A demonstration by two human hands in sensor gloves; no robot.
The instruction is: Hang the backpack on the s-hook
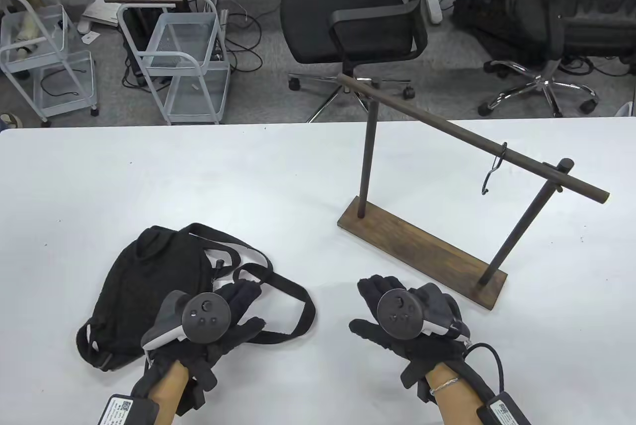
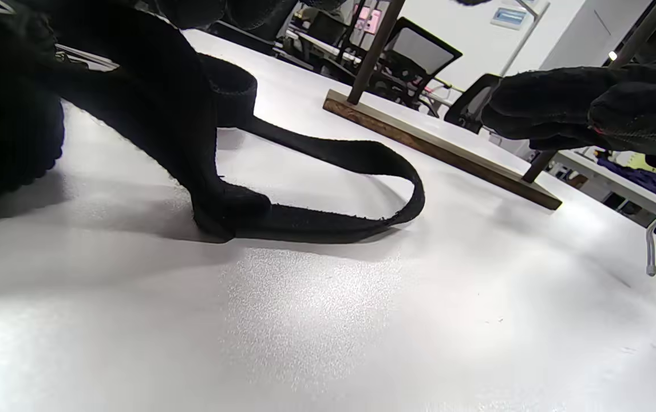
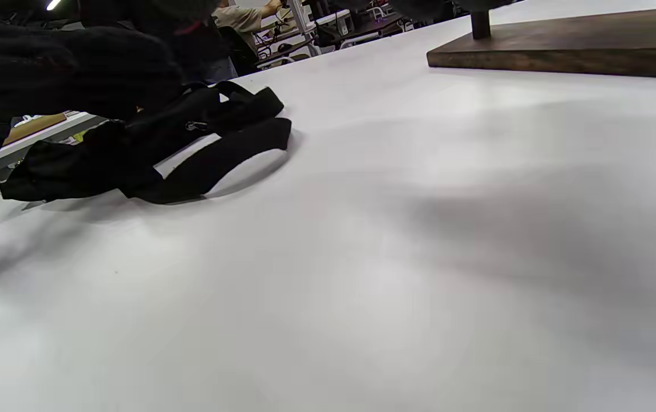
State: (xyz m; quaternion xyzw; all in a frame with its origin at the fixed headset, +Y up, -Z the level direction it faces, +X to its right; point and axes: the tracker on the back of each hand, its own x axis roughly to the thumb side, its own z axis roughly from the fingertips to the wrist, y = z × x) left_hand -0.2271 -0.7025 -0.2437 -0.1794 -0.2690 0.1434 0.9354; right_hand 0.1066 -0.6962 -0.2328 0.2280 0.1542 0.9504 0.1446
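A black backpack (image 1: 144, 286) lies flat on the white table (image 1: 198, 181) at the front left, its straps (image 1: 298, 306) looped out to the right. My left hand (image 1: 251, 306) is spread over the straps by the bag's top, fingers extended, gripping nothing that I can see. The strap loop also shows in the left wrist view (image 2: 362, 217). A thin dark s-hook (image 1: 494, 169) hangs on the rail (image 1: 472, 139) of a wooden rack, near its right post. My right hand (image 1: 367, 306) is open and empty, just in front of the rack's base (image 1: 422, 251).
The rack stands slantwise on the right half of the table. Office chairs (image 1: 353, 23) and white wire carts (image 1: 184, 62) stand beyond the table's far edge. In the right wrist view the backpack (image 3: 133, 154) lies to the left, the rack base (image 3: 562, 51) at the top right.
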